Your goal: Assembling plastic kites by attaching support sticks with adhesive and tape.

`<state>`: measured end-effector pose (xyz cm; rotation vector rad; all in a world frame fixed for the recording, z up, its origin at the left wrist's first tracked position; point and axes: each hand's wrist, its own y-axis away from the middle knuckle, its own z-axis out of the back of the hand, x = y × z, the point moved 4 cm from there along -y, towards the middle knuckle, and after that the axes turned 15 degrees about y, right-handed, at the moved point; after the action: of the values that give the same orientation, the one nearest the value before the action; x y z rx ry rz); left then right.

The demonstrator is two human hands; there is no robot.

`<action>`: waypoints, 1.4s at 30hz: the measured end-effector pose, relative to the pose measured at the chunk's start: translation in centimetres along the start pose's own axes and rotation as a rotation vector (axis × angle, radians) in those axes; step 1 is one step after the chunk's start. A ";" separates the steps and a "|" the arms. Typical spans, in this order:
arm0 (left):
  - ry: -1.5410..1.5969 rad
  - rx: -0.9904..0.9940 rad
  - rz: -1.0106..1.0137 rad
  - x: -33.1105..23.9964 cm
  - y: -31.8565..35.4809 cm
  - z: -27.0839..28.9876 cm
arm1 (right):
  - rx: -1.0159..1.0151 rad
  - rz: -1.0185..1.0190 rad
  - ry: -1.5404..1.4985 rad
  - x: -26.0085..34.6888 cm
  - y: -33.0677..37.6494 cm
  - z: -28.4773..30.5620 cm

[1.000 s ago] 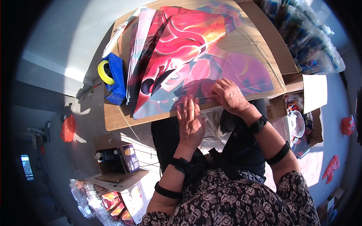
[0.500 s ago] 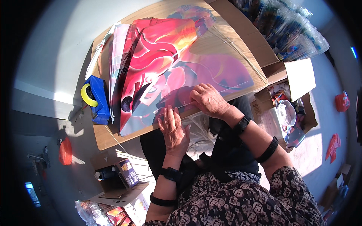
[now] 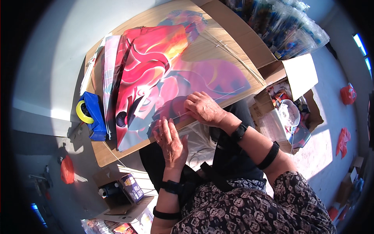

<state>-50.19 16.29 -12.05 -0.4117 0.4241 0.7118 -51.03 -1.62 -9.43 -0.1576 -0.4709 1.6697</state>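
Note:
A thin, see-through printed sheet (image 3: 210,74) in purple, pink and grey lies on the wooden tabletop (image 3: 105,154), along its near edge. A thin white rod (image 3: 230,94) runs along the sheet's near edge and passes under my right hand (image 3: 205,110). The fingers of that hand are curled down and closed at the rod. My left hand (image 3: 171,142) lies almost flat at the table edge, fingers stretched out, their tips pressing on the sheet's edge by the rod's left end. Brighter red and orange printed sheets (image 3: 146,58) are piled to the left.
A blue tape dispenser (image 3: 95,121) with a yellow roll stands at the table's left edge. Loose thin rods (image 3: 230,50) lie at the far right. Beside the table, an open cardboard box (image 3: 298,78) holds mixed items. Bagged goods (image 3: 288,29) are heaped behind it.
The whole view has shifted, so the table appears a little further left and lower. Both hands keep about the same place on the sheet's edge.

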 end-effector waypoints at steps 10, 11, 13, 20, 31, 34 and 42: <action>0.015 0.016 0.021 -0.1 -0.1 0.0 | 0.016 -0.008 -0.019 0.0 0.0 0.1; 0.009 0.014 0.016 -0.1 -0.1 0.0 | 0.010 -0.012 -0.028 0.0 0.0 0.1; -0.004 0.009 0.017 -0.1 0.1 0.3 | -0.003 -0.001 -0.042 0.1 -0.1 0.0; 0.086 -0.159 -0.008 -1.0 0.2 4.9 | -0.086 -0.062 -0.139 -0.3 0.5 1.7; 0.147 -0.672 0.731 12.7 11.6 14.6 | 0.032 -0.153 -0.507 7.9 1.8 2.2; 0.479 -0.713 0.697 15.5 12.6 13.4 | 0.147 -0.033 -0.581 11.5 1.6 1.0; 1.048 -0.728 0.730 17.1 11.8 10.0 | 0.385 -0.076 -0.825 17.4 -1.8 -2.1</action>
<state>-44.46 38.50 -14.82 -1.3769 1.3534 1.3389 -51.36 15.92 -7.75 0.8511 -0.7342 1.6686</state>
